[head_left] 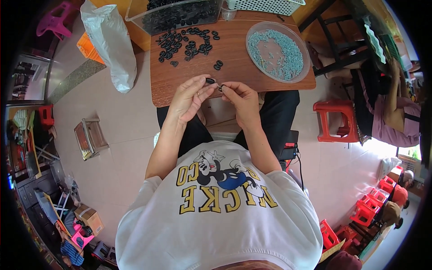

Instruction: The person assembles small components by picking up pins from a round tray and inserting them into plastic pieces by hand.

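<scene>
Above the near edge of the wooden table [202,92], my two hands meet at the fingertips. My left hand [191,97] pinches a small black oval part [209,81] between thumb and fingers. Close against it, my right hand [243,100] is closed on another small dark ring-like piece [220,88]; its exact shape is partly covered by the fingers. Loose black oval parts [191,47] lie scattered beyond my hands, with a pair of them [218,65] set apart nearer to me. A round clear tray [249,47] to the right holds many thin teal pieces [288,56].
At the table's far side stands a clear bin [148,24] of black parts, beside a white perforated basket [270,5]. Left of the table are a white sack [114,49] and an orange crate [87,48]. A red stool [335,120] and a seated person [396,112] are at right.
</scene>
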Demonstrator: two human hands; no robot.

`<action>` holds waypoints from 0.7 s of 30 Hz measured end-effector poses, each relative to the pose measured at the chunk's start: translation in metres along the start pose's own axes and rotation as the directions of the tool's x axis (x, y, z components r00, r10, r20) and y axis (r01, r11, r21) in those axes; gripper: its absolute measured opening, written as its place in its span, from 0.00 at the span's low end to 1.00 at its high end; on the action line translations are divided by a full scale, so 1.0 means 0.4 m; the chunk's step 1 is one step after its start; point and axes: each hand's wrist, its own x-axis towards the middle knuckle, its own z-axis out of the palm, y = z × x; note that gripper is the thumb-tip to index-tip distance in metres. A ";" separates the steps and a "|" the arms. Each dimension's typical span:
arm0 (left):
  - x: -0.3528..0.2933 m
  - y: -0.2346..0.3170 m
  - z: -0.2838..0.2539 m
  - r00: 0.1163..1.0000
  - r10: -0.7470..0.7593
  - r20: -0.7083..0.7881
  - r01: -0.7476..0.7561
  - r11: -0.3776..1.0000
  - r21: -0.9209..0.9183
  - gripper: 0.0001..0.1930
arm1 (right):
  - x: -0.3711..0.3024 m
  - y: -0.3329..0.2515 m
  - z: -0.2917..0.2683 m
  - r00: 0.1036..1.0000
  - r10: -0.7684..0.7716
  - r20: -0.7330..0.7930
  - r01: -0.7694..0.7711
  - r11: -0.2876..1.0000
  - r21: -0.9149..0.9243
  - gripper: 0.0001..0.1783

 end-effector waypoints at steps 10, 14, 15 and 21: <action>-0.029 -0.010 0.014 0.994 0.109 0.021 -0.110 0.989 0.100 0.12 | -0.014 -0.012 0.014 1.000 -0.011 -0.016 0.011 1.000 0.009 0.08; -0.037 -0.011 0.019 0.992 0.126 0.005 -0.126 0.984 0.128 0.12 | -0.016 -0.006 0.016 1.000 -0.026 -0.014 0.026 1.000 -0.005 0.08; -0.038 -0.011 0.018 0.993 0.122 -0.005 -0.120 0.983 0.140 0.12 | -0.018 -0.006 0.018 1.000 -0.025 -0.014 0.025 1.000 -0.005 0.08; -0.046 -0.015 0.013 0.993 0.119 -0.011 -0.116 0.981 0.155 0.12 | -0.028 -0.011 0.038 1.000 -0.026 -0.009 0.024 0.990 -0.136 0.08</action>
